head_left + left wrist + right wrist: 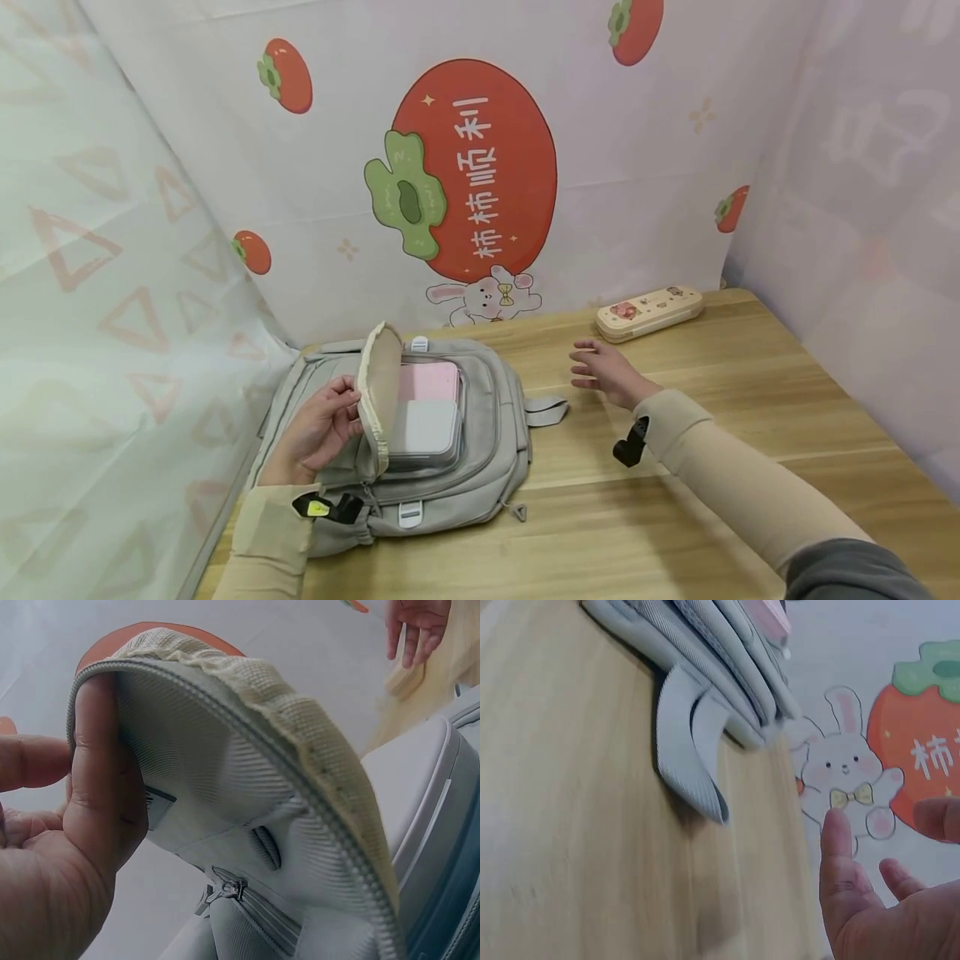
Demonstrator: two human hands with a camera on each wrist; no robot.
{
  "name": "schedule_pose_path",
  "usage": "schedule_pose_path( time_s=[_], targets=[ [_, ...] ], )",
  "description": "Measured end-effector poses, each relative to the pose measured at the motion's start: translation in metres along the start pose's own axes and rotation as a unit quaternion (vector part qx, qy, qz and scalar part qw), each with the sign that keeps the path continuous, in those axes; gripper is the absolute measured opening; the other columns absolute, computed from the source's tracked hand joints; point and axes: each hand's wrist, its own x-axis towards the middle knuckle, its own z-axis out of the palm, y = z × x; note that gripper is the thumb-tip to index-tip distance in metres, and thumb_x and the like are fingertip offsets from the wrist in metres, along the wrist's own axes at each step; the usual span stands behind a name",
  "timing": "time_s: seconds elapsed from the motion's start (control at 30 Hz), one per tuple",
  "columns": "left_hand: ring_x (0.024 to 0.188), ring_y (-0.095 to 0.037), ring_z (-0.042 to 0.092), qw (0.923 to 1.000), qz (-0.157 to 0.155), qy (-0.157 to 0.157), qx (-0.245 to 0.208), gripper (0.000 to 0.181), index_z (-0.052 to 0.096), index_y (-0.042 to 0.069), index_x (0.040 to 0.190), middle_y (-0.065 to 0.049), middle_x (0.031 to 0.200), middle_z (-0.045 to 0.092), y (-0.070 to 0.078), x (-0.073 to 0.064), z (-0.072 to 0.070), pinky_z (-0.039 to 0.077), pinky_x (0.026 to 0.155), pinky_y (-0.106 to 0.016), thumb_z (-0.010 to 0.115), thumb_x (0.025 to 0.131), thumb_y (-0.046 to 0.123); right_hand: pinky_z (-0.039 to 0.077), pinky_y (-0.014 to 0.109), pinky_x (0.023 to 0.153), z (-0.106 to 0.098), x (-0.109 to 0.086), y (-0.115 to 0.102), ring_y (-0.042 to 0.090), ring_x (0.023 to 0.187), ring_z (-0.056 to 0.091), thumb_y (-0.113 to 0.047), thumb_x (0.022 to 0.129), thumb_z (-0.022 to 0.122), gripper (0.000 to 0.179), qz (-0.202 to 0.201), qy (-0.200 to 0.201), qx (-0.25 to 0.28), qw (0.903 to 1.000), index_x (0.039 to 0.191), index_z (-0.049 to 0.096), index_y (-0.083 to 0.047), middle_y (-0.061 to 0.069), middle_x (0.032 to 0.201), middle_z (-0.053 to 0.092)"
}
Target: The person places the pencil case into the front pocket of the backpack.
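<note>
A grey backpack point(495, 492) lies on the table with its front pocket unzipped. My left hand point(322, 429) pinches the cream-trimmed edge of the pocket flap point(384, 392) and holds it raised; the left wrist view shows thumb and finger on the flap's zipped rim point(225, 724). Inside the pocket sits a pink and white box point(427, 429) with a clear lower part, partly covered by the flap. Over the table, right of the backpack's top loop point(547, 411), my right hand point(611, 375) is empty with fingers spread. Just beyond it lies a cream pencil case point(648, 313) with printed pictures.
The wooden table point(600, 533) runs up to a white cloth backdrop point(622, 167) printed with persimmons and a rabbit. Cloth also hangs at the left and right sides. A zip pull point(519, 512) trails from the backpack onto the table.
</note>
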Motion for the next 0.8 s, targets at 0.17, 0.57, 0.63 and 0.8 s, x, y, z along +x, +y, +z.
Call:
schedule_pose_path(
  time_s=[0.17,0.57,0.63,0.8],
  targets=[
    [0.084,-0.010,0.066,1.0000,0.002,-0.001,-0.005,0.023,0.053,0.005,0.107,-0.004,0.097,0.065,0.001,-0.002,0.001,0.056,0.067,-0.022,0.032,0.110,-0.004,0.055,0.027,0.091,-0.022,-0.001,-0.007,0.046,0.145,0.031,-0.014,0.112,0.041,0.057,-0.004,0.014,-0.005,0.9999,0.159,0.017,0.006,0.029,0.162,0.023],
    [0.085,-0.010,0.067,0.9990,0.013,-0.025,-0.033,0.027,0.053,0.005,0.108,-0.005,0.097,0.065,0.003,-0.003,0.000,0.056,0.069,-0.022,0.028,0.110,-0.005,0.055,0.027,0.092,-0.063,0.003,-0.020,0.045,0.147,0.029,-0.021,0.112,0.040,0.063,-0.004,0.057,-0.041,0.9975,0.161,0.010,0.004,0.030,0.164,0.016],
    [0.085,-0.010,0.067,0.9992,0.013,-0.023,-0.031,0.028,0.053,0.005,0.107,-0.005,0.097,0.065,0.003,-0.003,0.000,0.056,0.068,-0.022,0.028,0.110,-0.005,0.054,0.027,0.093,-0.067,0.004,-0.021,0.046,0.146,0.029,-0.020,0.112,0.041,0.064,-0.004,0.063,-0.050,0.9967,0.161,0.009,0.005,0.031,0.163,0.018],
    [0.085,-0.009,0.066,0.9999,0.009,-0.011,-0.003,0.025,0.053,0.006,0.107,-0.004,0.098,0.065,0.000,-0.004,-0.001,0.056,0.068,-0.022,0.030,0.110,-0.004,0.052,0.036,0.100,-0.077,0.007,-0.018,0.046,0.146,0.030,-0.020,0.111,0.043,0.065,-0.003,0.084,-0.103,0.9911,0.161,0.010,0.006,0.034,0.160,0.022]
  ],
)
